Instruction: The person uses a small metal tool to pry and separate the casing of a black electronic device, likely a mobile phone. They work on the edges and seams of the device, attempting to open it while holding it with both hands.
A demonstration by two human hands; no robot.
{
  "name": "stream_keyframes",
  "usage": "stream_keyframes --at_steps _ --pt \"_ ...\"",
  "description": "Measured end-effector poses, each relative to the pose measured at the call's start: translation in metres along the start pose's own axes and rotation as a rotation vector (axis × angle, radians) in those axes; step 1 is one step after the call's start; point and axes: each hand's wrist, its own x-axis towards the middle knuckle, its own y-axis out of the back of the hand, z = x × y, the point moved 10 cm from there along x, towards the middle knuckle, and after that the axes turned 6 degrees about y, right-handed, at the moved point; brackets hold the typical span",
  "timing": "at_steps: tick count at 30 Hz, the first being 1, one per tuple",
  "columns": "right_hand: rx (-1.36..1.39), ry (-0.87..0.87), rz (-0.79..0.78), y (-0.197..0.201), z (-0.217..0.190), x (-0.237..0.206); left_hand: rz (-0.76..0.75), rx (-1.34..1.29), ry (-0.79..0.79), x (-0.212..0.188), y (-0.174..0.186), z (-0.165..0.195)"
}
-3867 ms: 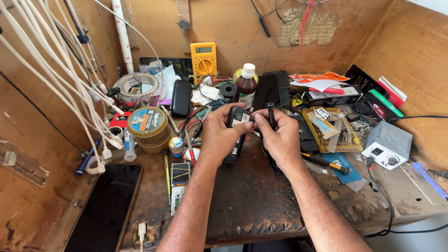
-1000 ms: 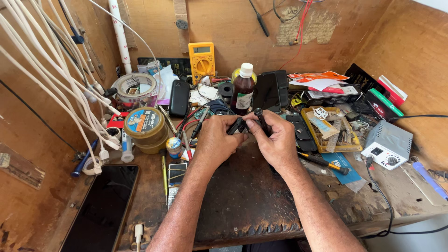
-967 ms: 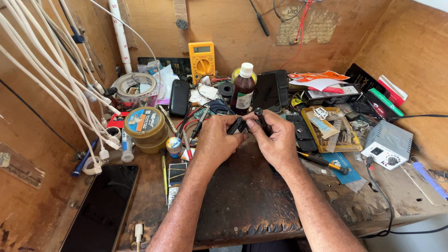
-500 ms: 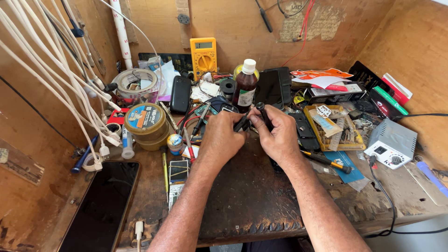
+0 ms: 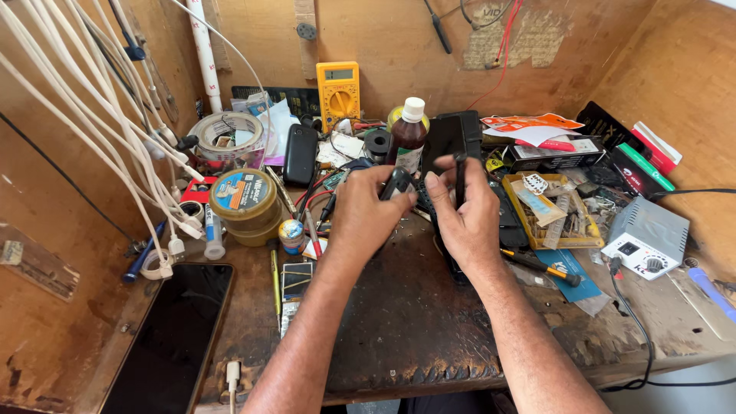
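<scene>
My left hand (image 5: 368,218) grips a small dark phone-like device (image 5: 396,182), held up over the dark wooden workbench (image 5: 399,330). My right hand (image 5: 464,218) is closed around a thin black tool (image 5: 460,172) that stands upright between its fingers, right beside the device. The thumbs of both hands nearly meet at the device. Under my right hand lies another black device (image 5: 454,268), mostly hidden.
A brown bottle with a white cap (image 5: 406,142), a yellow multimeter (image 5: 338,90), a black phone (image 5: 300,153), tape rolls and round tins (image 5: 245,201) crowd the back. A yellow tray of parts (image 5: 552,211) and a white box (image 5: 648,239) sit right. A large dark phone (image 5: 172,341) lies left, under hanging white cables (image 5: 100,146).
Both hands have lifted slightly away from the bench and moved toward the bottle; the black tool in my right hand now stands more upright next to the device.
</scene>
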Motion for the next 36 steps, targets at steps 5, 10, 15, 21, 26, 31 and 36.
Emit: stream_keyframes --at_steps 5,10,15,21,26,31,36 --pt "0.252 -0.063 0.020 -0.003 0.014 -0.001 -0.329 -0.722 0.261 0.012 -0.049 -0.035" --pt "0.328 -0.019 0.057 0.000 0.016 0.000 -0.408 -1.000 0.300 0.007 -0.064 -0.048" --pt "0.279 0.148 0.151 0.021 -0.002 0.010 -0.323 -0.993 0.243 0.004 -0.060 -0.051" --pt "0.431 0.021 0.154 0.011 0.001 0.035 -0.256 -0.919 0.217 0.011 -0.065 -0.053" --pt "0.396 0.076 0.142 -0.002 -0.007 0.052 -0.179 -0.997 0.186 0.020 -0.054 -0.058" --pt "0.505 0.073 0.164 -0.018 -0.007 0.049 -0.160 -0.933 0.186 0.021 -0.047 -0.060" --pt "0.567 0.138 0.147 -0.027 -0.018 0.038 -0.171 -0.914 0.219 0.018 -0.052 -0.061"
